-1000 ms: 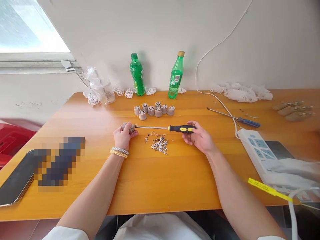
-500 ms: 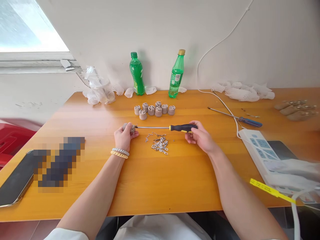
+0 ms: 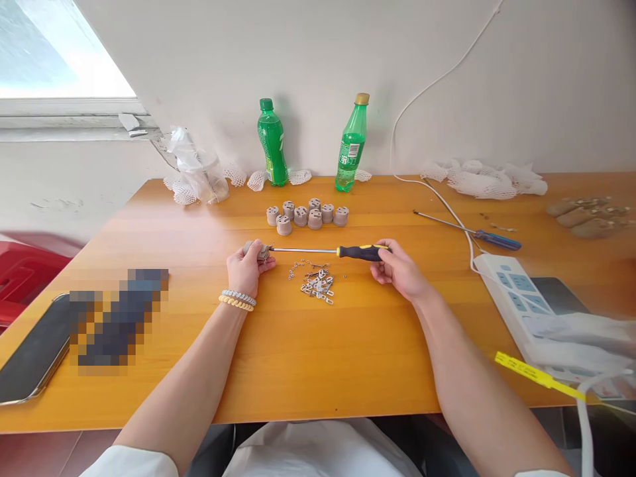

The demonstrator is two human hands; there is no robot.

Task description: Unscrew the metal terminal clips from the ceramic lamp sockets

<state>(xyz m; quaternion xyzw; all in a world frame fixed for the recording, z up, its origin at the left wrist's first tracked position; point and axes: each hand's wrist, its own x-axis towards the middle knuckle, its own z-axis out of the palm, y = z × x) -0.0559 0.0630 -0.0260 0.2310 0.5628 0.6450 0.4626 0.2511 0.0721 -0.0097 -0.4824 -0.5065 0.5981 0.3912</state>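
Note:
My left hand [image 3: 244,270] is closed round a small greyish-brown ceramic piece [image 3: 251,247] with metal bits at its right end. A screwdriver [image 3: 362,253] with a black and yellow handle lies level in the grip of my right hand [image 3: 397,270]. Its long shaft points left, and its tip meets the metal end of the ceramic piece; my fingers partly hide that spot. Between my hands, a loose pile of flat metal clips [image 3: 318,288] rests on the table, with several tiny nuts or rings [image 3: 294,268] beside it. Several similar ceramic pieces [image 3: 315,219] stand grouped farther back.
Two green bottles [image 3: 273,149] stand by the wall. At the right lie a blue-handled screwdriver [image 3: 497,240], a white power strip [image 3: 511,291] with its cable, and several brown pieces [image 3: 586,215]. A phone [image 3: 34,351] lies at the left. White foam netting [image 3: 481,180] lines the back.
The screwdriver handle has turned about its length, showing its yellow part on top now. My right fingers have shifted slightly on it; the left hand stays in place.

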